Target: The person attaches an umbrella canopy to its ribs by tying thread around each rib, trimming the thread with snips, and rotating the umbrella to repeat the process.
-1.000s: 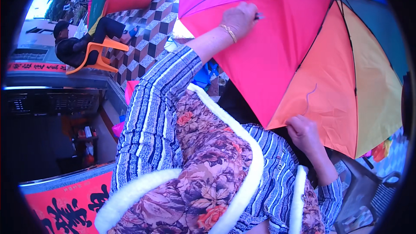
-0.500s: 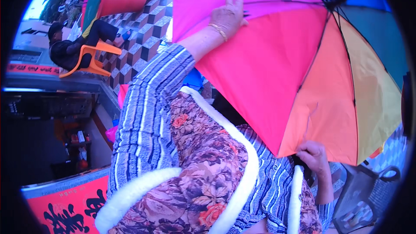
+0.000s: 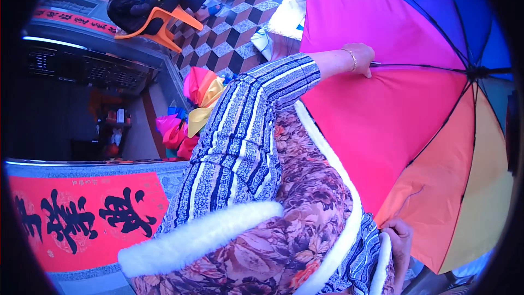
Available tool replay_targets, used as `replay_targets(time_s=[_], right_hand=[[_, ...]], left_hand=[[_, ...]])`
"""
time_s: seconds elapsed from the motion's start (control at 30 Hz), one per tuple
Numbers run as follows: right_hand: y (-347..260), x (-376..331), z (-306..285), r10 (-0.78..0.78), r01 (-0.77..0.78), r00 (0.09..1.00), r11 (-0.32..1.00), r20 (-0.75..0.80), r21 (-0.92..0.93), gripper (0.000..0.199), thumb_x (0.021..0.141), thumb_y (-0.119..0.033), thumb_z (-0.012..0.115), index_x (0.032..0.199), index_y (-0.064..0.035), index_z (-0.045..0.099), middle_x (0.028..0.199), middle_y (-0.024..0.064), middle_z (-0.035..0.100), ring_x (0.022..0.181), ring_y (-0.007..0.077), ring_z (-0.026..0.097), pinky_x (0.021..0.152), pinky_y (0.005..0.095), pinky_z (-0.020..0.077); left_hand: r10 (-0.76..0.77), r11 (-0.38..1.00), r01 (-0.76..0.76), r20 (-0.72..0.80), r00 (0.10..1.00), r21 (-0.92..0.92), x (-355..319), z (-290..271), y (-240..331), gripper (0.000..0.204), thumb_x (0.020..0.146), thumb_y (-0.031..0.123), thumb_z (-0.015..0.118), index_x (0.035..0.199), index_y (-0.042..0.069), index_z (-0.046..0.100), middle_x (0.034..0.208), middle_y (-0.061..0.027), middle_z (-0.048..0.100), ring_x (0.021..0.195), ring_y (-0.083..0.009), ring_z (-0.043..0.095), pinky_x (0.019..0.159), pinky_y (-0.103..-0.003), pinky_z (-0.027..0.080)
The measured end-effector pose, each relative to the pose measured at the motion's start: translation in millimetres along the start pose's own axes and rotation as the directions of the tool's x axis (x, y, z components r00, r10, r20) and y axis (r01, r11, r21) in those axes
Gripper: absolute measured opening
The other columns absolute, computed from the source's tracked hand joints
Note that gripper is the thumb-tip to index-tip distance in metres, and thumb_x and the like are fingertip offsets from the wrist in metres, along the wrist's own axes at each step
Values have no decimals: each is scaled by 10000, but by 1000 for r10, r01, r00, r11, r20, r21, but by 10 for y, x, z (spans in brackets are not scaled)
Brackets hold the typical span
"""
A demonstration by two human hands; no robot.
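Multicoloured umbrella [image 3: 412, 117] spread open, right side of frame. Left hand [image 3: 361, 58], upper centre: fingers curled at a dark rib [image 3: 420, 65]; grasp cannot be determined. Right hand [image 3: 398, 235], lower right: fingers pinching the umbrella's orange edge.

Head cam: worn on person's head, L one of side-by-side pair; scene viewed from above own chest.
Facing: aimed down & fwd., over floral garment [image 3: 316, 207] w/ striped sleeve [image 3: 234, 147].
Near: garment & sleeve seen v. close; right hand [image 3: 398, 232] caught near, left hand [image 3: 359, 58] farther off.
Umbrella [image 3: 376, 125]: inner, ribbed side turned to cam, right side of view filled, cut by rim.
Far left: seated person [image 3: 134, 13], orange chair [image 3: 158, 28] & patterned floor [image 3: 234, 24] shown small, tilted.
Lens: wide fisheye; edges bowed, corners blacked out.
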State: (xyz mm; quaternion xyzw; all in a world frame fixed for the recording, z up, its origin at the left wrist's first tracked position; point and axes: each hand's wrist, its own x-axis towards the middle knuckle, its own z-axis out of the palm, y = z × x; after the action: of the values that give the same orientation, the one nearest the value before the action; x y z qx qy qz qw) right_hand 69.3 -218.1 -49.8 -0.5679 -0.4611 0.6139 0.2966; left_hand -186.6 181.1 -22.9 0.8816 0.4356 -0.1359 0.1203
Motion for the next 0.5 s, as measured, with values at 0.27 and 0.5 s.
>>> replay_targets(time_s=[0.27, 0.5], right_hand=[[40, -27, 12, -4, 5, 997, 1000, -82, 14, 56, 672, -24, 610, 715, 11, 619, 637, 67, 585, 596, 152, 558, 554, 279, 430], [-224, -254, -478, 255, -250, 967, 931, 13, 267, 77, 718, -68, 665, 743, 0, 641, 667, 39, 622, 629, 82, 578, 570, 225, 453]], left_hand=[[179, 978, -157, -161, 971, 139, -296, 100, 232, 222, 760, 165, 611, 930, 38, 546, 794, -175, 645, 792, -349, 640, 682, -458, 491], [81, 996, -78, -108, 991, 34, -768, 64, 183, 254, 817, 210, 608, 944, 38, 470, 771, -208, 620, 764, -400, 616, 647, -502, 469]])
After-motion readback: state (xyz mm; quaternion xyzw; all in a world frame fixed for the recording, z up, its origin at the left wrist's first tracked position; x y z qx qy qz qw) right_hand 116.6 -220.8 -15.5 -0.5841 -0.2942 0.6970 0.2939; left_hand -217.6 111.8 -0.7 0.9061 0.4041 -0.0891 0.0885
